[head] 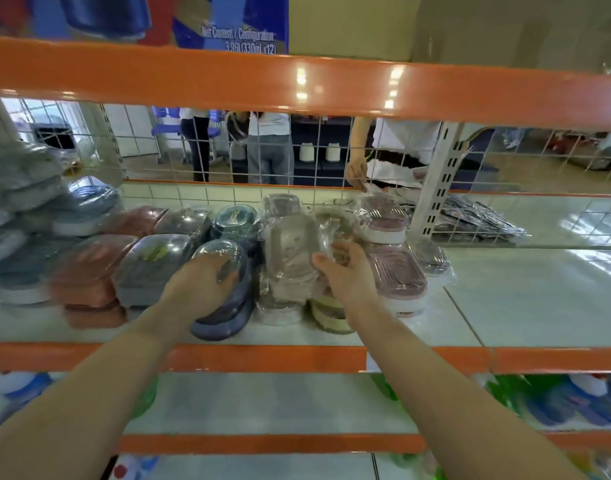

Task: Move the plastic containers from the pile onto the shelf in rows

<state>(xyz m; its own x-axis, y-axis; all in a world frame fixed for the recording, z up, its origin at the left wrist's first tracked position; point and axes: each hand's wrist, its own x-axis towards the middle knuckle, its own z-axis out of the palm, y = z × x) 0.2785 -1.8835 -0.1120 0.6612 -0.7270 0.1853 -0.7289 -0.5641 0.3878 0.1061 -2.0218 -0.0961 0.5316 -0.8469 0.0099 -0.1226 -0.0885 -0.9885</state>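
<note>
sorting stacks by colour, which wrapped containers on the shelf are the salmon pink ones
The salmon pink containers are the stack left of the grey one, near the shelf's front edge; neither hand touches it.
</note>
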